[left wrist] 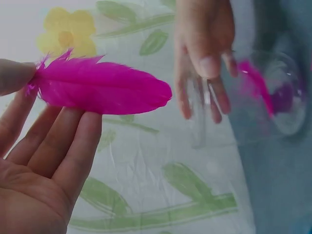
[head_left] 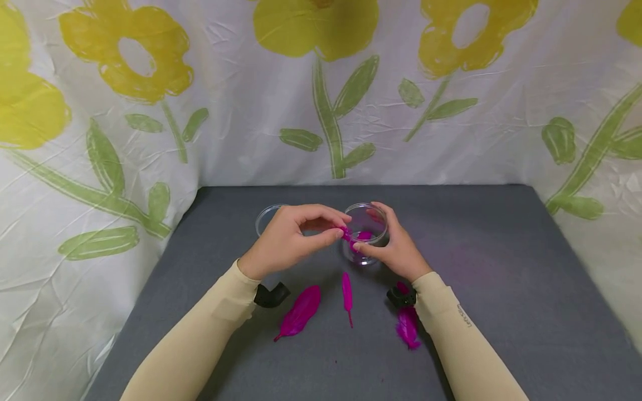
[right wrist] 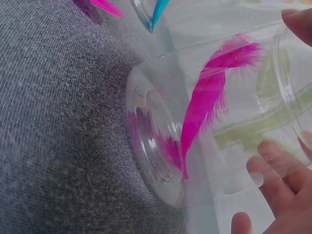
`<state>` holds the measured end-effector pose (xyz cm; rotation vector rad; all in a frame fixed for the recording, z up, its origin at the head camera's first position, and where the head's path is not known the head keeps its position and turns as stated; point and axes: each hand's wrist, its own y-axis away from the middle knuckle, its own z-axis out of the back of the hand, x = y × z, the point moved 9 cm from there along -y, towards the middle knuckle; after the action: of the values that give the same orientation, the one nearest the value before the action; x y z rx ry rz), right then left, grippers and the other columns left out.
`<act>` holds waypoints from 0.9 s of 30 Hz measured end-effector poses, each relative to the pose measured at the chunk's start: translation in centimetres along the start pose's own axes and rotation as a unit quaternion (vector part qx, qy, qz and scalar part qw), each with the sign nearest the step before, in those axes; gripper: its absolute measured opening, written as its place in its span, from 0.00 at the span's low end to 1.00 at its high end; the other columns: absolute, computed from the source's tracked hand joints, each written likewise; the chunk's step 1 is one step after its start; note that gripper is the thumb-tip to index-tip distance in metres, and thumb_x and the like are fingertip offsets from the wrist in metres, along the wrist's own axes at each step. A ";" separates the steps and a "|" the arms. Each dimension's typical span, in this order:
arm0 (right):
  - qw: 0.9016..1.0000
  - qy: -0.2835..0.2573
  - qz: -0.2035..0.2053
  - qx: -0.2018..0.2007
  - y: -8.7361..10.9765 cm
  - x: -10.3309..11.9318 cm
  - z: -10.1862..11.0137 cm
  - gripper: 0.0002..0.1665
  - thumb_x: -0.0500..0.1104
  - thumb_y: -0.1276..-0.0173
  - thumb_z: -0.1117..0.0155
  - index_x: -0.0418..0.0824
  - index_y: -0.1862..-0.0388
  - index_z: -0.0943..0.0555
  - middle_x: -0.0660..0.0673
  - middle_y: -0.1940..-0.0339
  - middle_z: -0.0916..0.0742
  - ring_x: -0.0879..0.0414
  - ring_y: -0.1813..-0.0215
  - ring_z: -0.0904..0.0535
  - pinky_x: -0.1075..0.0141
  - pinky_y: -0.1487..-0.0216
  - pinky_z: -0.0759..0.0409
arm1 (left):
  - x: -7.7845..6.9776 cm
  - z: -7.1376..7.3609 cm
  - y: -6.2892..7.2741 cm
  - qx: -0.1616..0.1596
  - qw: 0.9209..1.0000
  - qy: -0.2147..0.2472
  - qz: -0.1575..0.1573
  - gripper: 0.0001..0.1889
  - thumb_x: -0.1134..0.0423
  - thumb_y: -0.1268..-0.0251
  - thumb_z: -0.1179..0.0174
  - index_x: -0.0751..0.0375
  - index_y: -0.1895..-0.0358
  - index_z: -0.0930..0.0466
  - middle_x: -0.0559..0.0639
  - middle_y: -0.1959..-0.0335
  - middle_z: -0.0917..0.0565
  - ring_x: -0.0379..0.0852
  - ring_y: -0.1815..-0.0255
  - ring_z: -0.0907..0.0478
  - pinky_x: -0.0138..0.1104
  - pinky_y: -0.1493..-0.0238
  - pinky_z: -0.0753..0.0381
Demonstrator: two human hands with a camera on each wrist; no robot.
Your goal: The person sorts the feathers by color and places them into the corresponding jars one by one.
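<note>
Looking bright pink all over, the feather (left wrist: 105,87) is long and thin, with a smooth round tip and messy fluff at the other end. The fluffy end sits between the thumb and first finger of the left hand (head_left: 296,236), and the rest sticks out past them, with its tip toward the jar (right wrist: 175,78). That thumb and finger are pinched together on the feather; the other fingers are a bit bent, just under it.

The right hand (head_left: 398,250) holds the jar near its top, thumb on the near side and fingers on the far side. The jar is clear and round and stands on the gray table (head_left: 476,239). Inside it, a second feather (right wrist: 202,102), pink too, stands at a slant, bent near its fluffy top.

Closer to the person lie three more pink ones: a big feather (head_left: 302,311) at the left, a skinny feather (head_left: 347,292) in the middle, and a fluffy feather (head_left: 408,328) by the right wrist. Behind the left hand shows a clear round rim (head_left: 257,223). At the back hangs a white cloth (head_left: 241,122) with yellow flowers.
</note>
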<state>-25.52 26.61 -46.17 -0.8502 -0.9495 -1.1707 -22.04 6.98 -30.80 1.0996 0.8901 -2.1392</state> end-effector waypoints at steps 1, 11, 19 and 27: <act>1.000 0.000 -0.001 -0.001 0.0 0.0 0.1 0.63 0.63 0.38 0.16 0.64 0.13 0.46 0.53 0.15 0.29 0.49 0.12 0.37 0.33 0.14 0.42 | -0.1 -0.1 -0.4 -0.002 1.000 0.006 0.001 0.08 0.62 0.26 0.29 0.50 0.48 0.09 0.43 0.43 0.08 0.40 0.45 0.10 0.37 0.38 0.11; 1.000 -0.003 -0.001 0.005 0.0 -0.2 0.0 0.63 0.64 0.37 0.18 0.64 0.13 0.47 0.55 0.15 0.30 0.49 0.12 0.38 0.32 0.14 0.42 | 1.2 -1.0 -2.8 -0.008 0.999 0.037 0.023 0.07 0.62 0.24 0.31 0.51 0.49 0.09 0.43 0.43 0.09 0.42 0.47 0.08 0.38 0.39 0.10; 1.000 -0.007 0.000 0.004 0.0 -0.1 0.0 0.62 0.64 0.36 0.18 0.64 0.13 0.47 0.55 0.15 0.30 0.50 0.13 0.37 0.33 0.14 0.43 | 3.0 -1.2 -3.6 -0.014 0.997 0.051 0.048 0.07 0.61 0.24 0.31 0.50 0.49 0.09 0.51 0.41 0.09 0.44 0.47 0.08 0.39 0.42 0.09; 1.000 -0.006 -0.007 0.003 0.1 0.0 0.2 0.63 0.66 0.37 0.18 0.63 0.13 0.47 0.54 0.15 0.30 0.49 0.13 0.37 0.33 0.14 0.41 | 4.1 -1.5 -4.1 -0.017 0.997 0.038 0.062 0.08 0.58 0.24 0.30 0.49 0.47 0.08 0.47 0.44 0.08 0.42 0.48 0.08 0.39 0.43 0.09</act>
<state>-25.51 26.81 -46.11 -0.8482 -0.9682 -1.1758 -26.37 9.90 -33.73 1.1940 0.8661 -1.9866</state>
